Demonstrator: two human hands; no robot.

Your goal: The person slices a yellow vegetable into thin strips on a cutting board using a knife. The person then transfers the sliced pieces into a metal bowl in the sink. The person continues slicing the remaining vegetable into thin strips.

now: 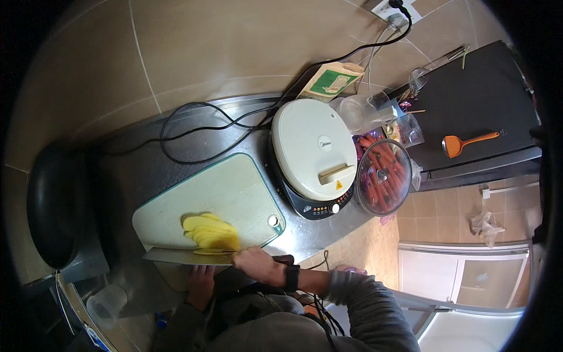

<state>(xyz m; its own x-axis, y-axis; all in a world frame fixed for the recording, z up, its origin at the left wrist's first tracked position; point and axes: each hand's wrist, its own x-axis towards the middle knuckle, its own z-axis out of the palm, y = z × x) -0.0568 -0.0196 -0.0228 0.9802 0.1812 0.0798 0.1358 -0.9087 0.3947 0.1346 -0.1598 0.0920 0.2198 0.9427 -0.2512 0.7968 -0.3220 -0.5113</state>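
My right hand [257,265] is closed around the handle of a broad kitchen knife [189,256], and a dark band circles that wrist. The blade lies across a pale cutting board with a green edge [224,185], along the lower side of a fanned pile of thin yellow slices, perhaps potato [211,232]. My left hand [202,281] is on the near side of the blade, its fingertips close to or behind it. Whether it holds a piece is hidden by the blade.
Right of the board stands a white-lidded Midea electric cooker [314,149]. Past it, a glass lid [383,177] covers carrots. A black cable [211,128] loops behind the board. At the left are a black wok [55,207] and a clear plastic container [107,305]. An orange spatula [468,144] hangs on a dark panel.
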